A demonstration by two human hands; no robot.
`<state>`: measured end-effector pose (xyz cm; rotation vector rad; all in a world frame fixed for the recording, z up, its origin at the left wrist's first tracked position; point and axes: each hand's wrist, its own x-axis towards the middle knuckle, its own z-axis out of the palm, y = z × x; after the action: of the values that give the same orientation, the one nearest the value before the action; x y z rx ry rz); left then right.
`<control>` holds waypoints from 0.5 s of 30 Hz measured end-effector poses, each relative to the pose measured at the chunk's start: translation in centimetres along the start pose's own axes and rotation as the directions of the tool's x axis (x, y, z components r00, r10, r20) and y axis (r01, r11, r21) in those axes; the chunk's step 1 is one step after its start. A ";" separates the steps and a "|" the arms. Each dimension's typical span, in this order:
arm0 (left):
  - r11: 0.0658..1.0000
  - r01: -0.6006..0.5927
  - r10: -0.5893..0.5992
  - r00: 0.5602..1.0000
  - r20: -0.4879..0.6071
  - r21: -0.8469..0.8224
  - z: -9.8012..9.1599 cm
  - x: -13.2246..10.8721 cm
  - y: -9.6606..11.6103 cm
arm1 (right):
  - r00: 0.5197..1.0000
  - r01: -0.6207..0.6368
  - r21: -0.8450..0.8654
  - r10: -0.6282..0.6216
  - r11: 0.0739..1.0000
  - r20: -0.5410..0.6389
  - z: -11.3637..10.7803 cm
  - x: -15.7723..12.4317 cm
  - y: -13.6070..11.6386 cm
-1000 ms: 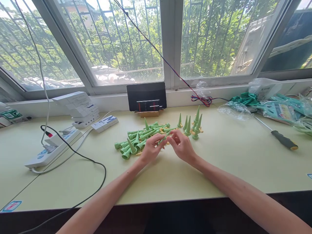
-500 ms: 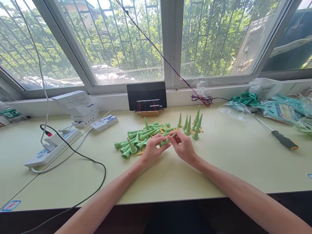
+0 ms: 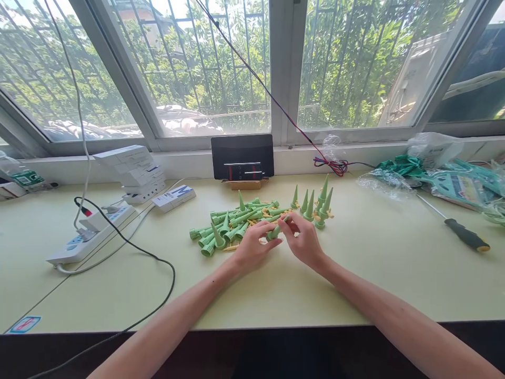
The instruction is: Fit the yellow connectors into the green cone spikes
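A green plastic watering spike (image 3: 273,233) is held between both hands above the pale table. My left hand (image 3: 254,243) is closed round its wide collar end. The fingers of my right hand (image 3: 300,236) pinch its narrow end, and part of the spike is hidden by them. Just behind and left of my left hand lies a pile of green spikes (image 3: 232,223) mixed with small yellow pieces. To the right, beyond my right hand, several green spikes (image 3: 310,205) stand point up, some with yellow valves at the side.
A black tablet (image 3: 242,150) leans by the window on a cardboard stand. White boxes (image 3: 138,173) and a power strip (image 3: 92,237) are on the left, with a black cable (image 3: 161,259) crossing the table. A screwdriver (image 3: 465,234) and plastic packets (image 3: 457,179) lie on the right.
The whole view has shifted slightly, so things appear further right. The right fingers have moved a little apart from the left hand, and more of the held spike shows.
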<state>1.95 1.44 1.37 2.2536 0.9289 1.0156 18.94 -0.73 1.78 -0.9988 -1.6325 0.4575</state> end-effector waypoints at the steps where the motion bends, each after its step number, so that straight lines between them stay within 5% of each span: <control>1: 1.000 -0.003 0.003 1.000 -0.003 0.008 0.0 0.0 -0.1 | 1.000 0.002 0.002 -0.002 1.000 -0.002 0.0 0.0 0.0; 9: 0.999 0.036 -0.035 0.999 -0.017 0.023 0.2 -0.2 0.1 | 0.999 0.032 0.031 -0.031 0.999 -0.037 0.0 -0.2 0.4; 15: 1.000 0.016 -0.016 1.000 -0.008 0.012 0.3 -0.3 0.0 | 0.969 0.242 -0.048 -0.244 0.969 -0.048 -0.2 -0.6 0.5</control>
<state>2.07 1.20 1.06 2.2494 0.9574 1.0153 19.34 -0.93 1.10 -0.8200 -1.6955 0.2300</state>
